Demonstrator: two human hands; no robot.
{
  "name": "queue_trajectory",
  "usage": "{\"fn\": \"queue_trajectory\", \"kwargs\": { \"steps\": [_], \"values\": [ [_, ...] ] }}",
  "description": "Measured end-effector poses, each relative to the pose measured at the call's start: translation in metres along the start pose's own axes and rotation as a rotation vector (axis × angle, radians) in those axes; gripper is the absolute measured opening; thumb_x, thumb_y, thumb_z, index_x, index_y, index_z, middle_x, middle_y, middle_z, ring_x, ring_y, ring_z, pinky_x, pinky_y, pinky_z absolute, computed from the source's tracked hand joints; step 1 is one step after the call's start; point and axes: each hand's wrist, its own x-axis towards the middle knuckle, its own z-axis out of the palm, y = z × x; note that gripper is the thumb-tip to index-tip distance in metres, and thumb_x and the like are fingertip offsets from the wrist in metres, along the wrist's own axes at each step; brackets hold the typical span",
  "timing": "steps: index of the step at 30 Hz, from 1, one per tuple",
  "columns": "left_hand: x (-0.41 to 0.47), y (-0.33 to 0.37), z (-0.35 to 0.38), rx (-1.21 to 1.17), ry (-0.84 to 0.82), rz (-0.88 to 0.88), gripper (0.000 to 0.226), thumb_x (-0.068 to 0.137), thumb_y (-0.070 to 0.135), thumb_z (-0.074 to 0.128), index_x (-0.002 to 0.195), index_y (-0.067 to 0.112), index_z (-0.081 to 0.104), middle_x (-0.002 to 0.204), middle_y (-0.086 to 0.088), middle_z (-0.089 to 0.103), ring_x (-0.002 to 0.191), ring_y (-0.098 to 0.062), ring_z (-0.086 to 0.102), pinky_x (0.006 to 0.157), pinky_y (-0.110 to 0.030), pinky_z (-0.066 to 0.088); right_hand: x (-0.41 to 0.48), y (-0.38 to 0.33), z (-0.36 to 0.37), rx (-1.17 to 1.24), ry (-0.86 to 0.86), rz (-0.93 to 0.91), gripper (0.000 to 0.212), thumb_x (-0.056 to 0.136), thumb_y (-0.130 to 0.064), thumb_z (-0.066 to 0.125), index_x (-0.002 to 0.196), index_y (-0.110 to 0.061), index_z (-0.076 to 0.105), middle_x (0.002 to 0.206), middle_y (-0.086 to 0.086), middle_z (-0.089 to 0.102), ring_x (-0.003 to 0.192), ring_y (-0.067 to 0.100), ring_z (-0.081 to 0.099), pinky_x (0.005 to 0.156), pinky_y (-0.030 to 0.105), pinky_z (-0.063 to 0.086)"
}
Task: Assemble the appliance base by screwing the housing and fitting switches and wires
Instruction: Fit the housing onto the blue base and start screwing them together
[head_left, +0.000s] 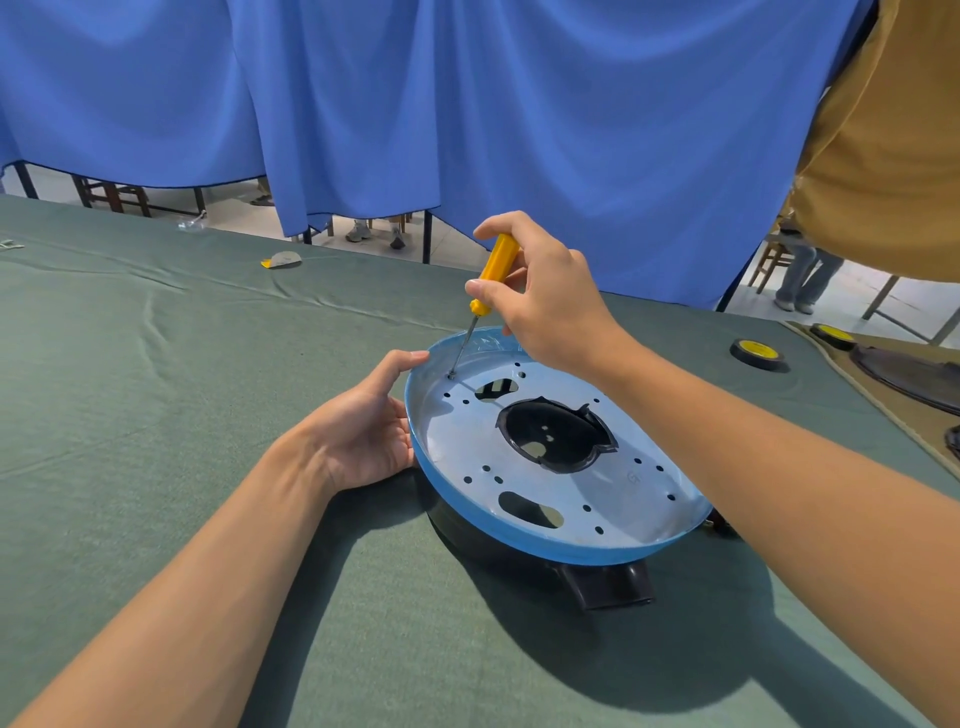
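Yellow-handled screwdriver (496, 273) gripped in my curled right hand (545, 306) bears on a screw (452, 374) at ten o'clock of the round blue-rimmed metal plate (467, 447) lying on green cloth (156, 415), left hand (363, 431) clasping its nine o'clock rim; remaining holes look empty, switches and wires seemingly unfitted.

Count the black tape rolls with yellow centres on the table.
2. One tape roll lies on the green cloth at right; the other roll sits just beyond it, farther right. More may lie past the right edge.

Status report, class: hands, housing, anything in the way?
Right hand grips yellow-handled screwdriver, tip on screw. Left hand holds blue-rimmed round metal housing. Nothing in the way.
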Motion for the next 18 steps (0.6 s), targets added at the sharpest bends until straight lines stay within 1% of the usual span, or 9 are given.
{"fn": "queue_trajectory", "kwargs": {
  "steps": [3, 6, 8, 10, 12, 13, 15, 18],
  "values": [
    [0.000, 0.000, 0.000, -0.001, -0.008, -0.001, 0.075, 0.081, 0.046, 0.064, 0.134, -0.006, 0.052, 0.123, -0.022, 0.063, 0.091, -0.029, 0.066, 0.081, -0.037, 0.058, 0.003, 0.000, -0.001, -0.006, -0.034, 0.016, 0.035, 0.093, -0.022, 0.065, 0.124, -0.018, 0.051, 0.083, -0.003, 0.054, 0.089, 0.028, 0.062, 0.078, 0.046, 0.056],
    [0.000, 0.000, -0.001, -0.008, -0.010, -0.007, 0.076, 0.081, 0.046, 0.064, 0.135, -0.006, 0.051, 0.134, -0.023, 0.058, 0.096, -0.030, 0.065, 0.087, -0.038, 0.057, 0.011, -0.004, -0.007, -0.037, -0.097, 0.022, 0.034, 0.096, -0.023, 0.058, 0.129, -0.016, 0.053, 0.088, 0.004, 0.061, 0.091, 0.028, 0.062, 0.081, 0.047, 0.054],
    [0.000, 0.000, -0.002, -0.017, -0.011, -0.010, 0.076, 0.081, 0.045, 0.064, 0.136, -0.005, 0.050, 0.138, -0.022, 0.055, 0.098, -0.030, 0.064, 0.086, -0.037, 0.057, 0.018, -0.009, -0.012, -0.055, -0.159, 0.025, 0.032, 0.098, -0.022, 0.054, 0.129, -0.014, 0.054, 0.093, 0.008, 0.065, 0.092, 0.028, 0.063, 0.081, 0.046, 0.054],
    [0.001, 0.000, -0.002, -0.022, -0.010, -0.011, 0.077, 0.081, 0.045, 0.065, 0.137, -0.005, 0.049, 0.134, -0.022, 0.058, 0.095, -0.030, 0.064, 0.082, -0.037, 0.058, 0.026, -0.013, -0.015, -0.097, -0.219, 0.028, 0.024, 0.098, -0.023, 0.053, 0.120, -0.013, 0.059, 0.093, 0.010, 0.065, 0.090, 0.028, 0.063, 0.078, 0.044, 0.054],
    [0.001, 0.000, -0.002, -0.029, -0.006, -0.015, 0.077, 0.080, 0.045, 0.065, 0.137, -0.005, 0.050, 0.127, -0.021, 0.060, 0.093, -0.029, 0.065, 0.081, -0.036, 0.058, 0.032, -0.015, -0.014, -0.168, -0.247, 0.031, 0.018, 0.096, -0.027, 0.055, 0.105, -0.012, 0.060, 0.082, 0.004, 0.061, 0.085, 0.025, 0.058, 0.069, 0.035, 0.051],
    [0.002, 0.000, -0.002, -0.029, -0.004, -0.016, 0.077, 0.080, 0.045, 0.065, 0.136, -0.005, 0.050, 0.126, -0.020, 0.061, 0.094, -0.029, 0.065, 0.082, -0.037, 0.058, 0.035, -0.017, -0.012, -0.214, -0.250, 0.031, 0.019, 0.096, -0.028, 0.055, 0.099, -0.011, 0.059, 0.076, 0.001, 0.057, 0.083, 0.024, 0.053, 0.065, 0.032, 0.045],
    [0.002, 0.000, -0.003, -0.026, -0.005, -0.016, 0.076, 0.080, 0.045, 0.065, 0.136, -0.005, 0.050, 0.127, -0.020, 0.061, 0.095, -0.030, 0.065, 0.084, -0.037, 0.057, 0.041, -0.021, -0.006, -0.286, -0.240, 0.048, 0.023, 0.094, -0.032, 0.055, 0.089, -0.010, 0.054, 0.072, 0.000, 0.048, 0.085, 0.026, 0.048, 0.063, 0.033, 0.037],
    [0.002, 0.000, -0.003, -0.028, -0.012, -0.010, 0.074, 0.081, 0.045, 0.065, 0.134, -0.005, 0.052, 0.123, -0.020, 0.064, 0.093, -0.029, 0.067, 0.080, -0.036, 0.060, 0.047, -0.027, 0.002, -0.362, -0.237, 0.112, 0.038, 0.091, -0.042, 0.057, 0.069, -0.017, 0.036, 0.071, 0.001, 0.040, 0.084, 0.029, 0.047, 0.060, 0.033, 0.033]
  ]
}}
